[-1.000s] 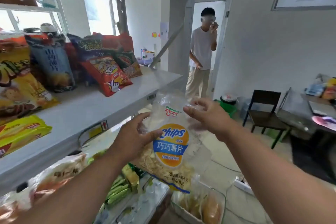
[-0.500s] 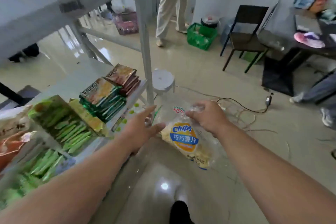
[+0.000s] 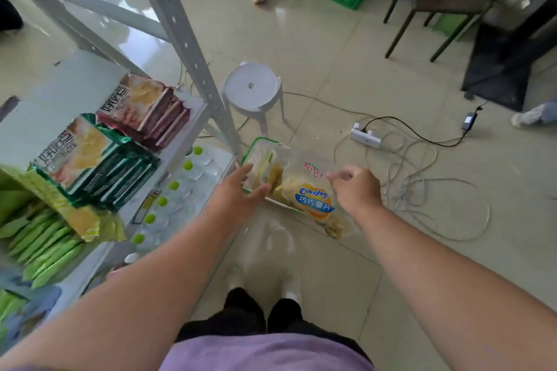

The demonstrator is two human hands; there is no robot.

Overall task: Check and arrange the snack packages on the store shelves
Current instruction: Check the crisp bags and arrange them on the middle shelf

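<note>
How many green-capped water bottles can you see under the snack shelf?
6 green-capped water bottles show, in a diagonal row along the lower shelf edge: caps at and. More may be hidden under the snack shelf.

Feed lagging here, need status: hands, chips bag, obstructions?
Right hand pinching top corner of clear chips bag, low over floor bin. Left hand open beside it, no grip. Loose cables on floor nearby.
</note>
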